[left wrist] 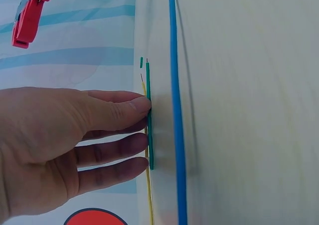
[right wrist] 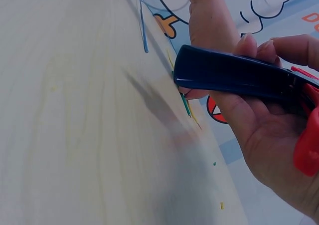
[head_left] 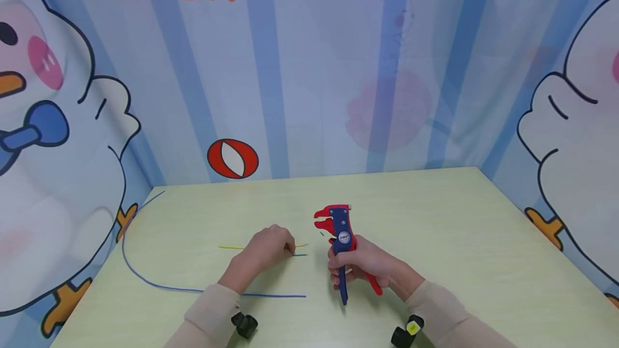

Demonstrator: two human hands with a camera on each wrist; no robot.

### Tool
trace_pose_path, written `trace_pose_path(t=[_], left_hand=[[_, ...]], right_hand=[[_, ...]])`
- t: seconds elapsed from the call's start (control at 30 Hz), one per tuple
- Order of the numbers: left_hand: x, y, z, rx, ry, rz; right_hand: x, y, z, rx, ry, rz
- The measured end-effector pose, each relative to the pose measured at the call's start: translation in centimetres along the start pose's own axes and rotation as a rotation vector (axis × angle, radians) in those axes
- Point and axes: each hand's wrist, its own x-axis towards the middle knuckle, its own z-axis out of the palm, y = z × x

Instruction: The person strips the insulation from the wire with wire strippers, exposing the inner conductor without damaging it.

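My left hand is low over the table, its thumb and fingertips pinching a short green wire. Bare metal shows at that wire's end in the left wrist view. Close alongside lies a longer yellow wire, also with a bared tip, partly hidden by the fingers. My right hand grips a wire stripper with a dark blue body and red parts. The tool stands upright, its red jaws apart and pointing left, with no wire between them. A long blue wire curves over the table nearer to me.
A small green offcut and a yellow offcut lie on the pale wooden table. Printed curtains hang behind the table's back edge and along both sides.
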Motion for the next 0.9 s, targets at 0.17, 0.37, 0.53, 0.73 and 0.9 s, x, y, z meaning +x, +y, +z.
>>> trace_pose_path(t=[0.17, 0.37, 0.53, 0.73, 0.9], left_hand=[[-0.5, -0.2, -0.1, 0.026, 0.011, -0.020], [-2.1, -0.3, -1.2, 0.041, 0.041, -0.045], [-3.6, -0.1, -2.0, -0.013, -0.036, -0.045], [-4.9, 0.2, -2.2, -0.049, -0.137, -0.059], [-5.5, 0.7, -2.0, -0.061, -0.182, -0.032]], right_hand=[[0.0, 0.1, 0.0, -0.005, 0.013, 0.008], [0.0, 0.0, 0.0, -0.008, 0.019, 0.009], [0.0, -0.2, 0.1, -0.014, 0.009, -0.001], [0.0, -0.2, 0.1, -0.007, 0.005, 0.005], [0.0, -0.2, 0.2, -0.003, -0.002, 0.009]])
